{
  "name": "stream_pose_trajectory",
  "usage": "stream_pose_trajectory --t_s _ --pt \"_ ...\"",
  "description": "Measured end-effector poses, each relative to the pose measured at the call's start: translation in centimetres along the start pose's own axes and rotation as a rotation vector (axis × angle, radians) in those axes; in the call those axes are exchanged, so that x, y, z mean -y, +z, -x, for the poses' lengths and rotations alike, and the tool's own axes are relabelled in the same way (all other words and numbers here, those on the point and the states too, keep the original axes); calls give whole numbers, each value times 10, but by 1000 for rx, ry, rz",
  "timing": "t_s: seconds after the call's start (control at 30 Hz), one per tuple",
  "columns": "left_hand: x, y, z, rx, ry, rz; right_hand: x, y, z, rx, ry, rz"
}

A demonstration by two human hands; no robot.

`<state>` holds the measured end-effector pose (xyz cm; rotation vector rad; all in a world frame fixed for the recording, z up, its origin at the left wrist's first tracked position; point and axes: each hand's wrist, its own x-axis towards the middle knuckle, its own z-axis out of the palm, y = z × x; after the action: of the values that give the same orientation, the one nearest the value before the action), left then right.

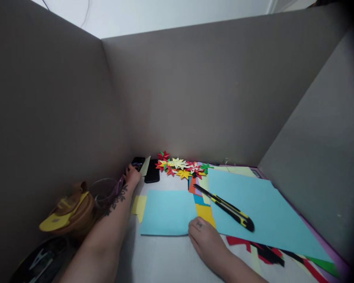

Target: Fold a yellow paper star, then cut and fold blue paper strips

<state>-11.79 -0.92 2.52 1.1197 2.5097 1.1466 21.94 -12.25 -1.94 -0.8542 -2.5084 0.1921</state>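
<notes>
My left hand [132, 175] reaches to the far left corner, its fingers bent at the lower edge of a phone [138, 162] with a lit screen. How firmly they hold it is hidden. A pale yellow paper piece [146, 166] stands slanted beside that hand. My right hand [205, 239] is closed at the lower right corner of a light blue paper sheet [168, 212], fingertips tucked out of sight against its edge. Right of it, a yellow-and-black utility knife [228, 210] lies with its blade out on a bigger light blue sheet [253, 196].
Folded paper stars [178, 164] cluster along the back wall beside a black phone-like object [152, 171]. Paper scraps [265, 253] lie at front right. A clear cup [103, 192] and brown-yellow bag [72, 212] stand left. Grey partitions [188, 94] enclose the table.
</notes>
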Motion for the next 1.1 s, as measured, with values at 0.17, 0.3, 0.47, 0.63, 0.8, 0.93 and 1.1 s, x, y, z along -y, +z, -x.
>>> stream_pose_trajectory --t_s 0.17,0.3,0.47,0.63,0.8,0.93,1.1 --pt "5 5 6 -138 51 -86 0 -2 -1 17 -6 -7" --pt "23 3 28 -246 20 -171 0 -2 -1 5 -6 -19" --pt "24 -3 35 -255 34 -268 0 -3 -1 3 -2 -54" --pt "-22 -9 83 50 338 -358 1 -4 -2 12 -10 -57" --pt "-32 -21 196 660 781 -285 -2 -7 -1 -3 -44 -13" --pt "-5 -32 248 847 775 -314 -7 -10 0 -62 -104 36" --pt "8 -36 253 882 751 -332 3 -3 4 -101 -139 48"
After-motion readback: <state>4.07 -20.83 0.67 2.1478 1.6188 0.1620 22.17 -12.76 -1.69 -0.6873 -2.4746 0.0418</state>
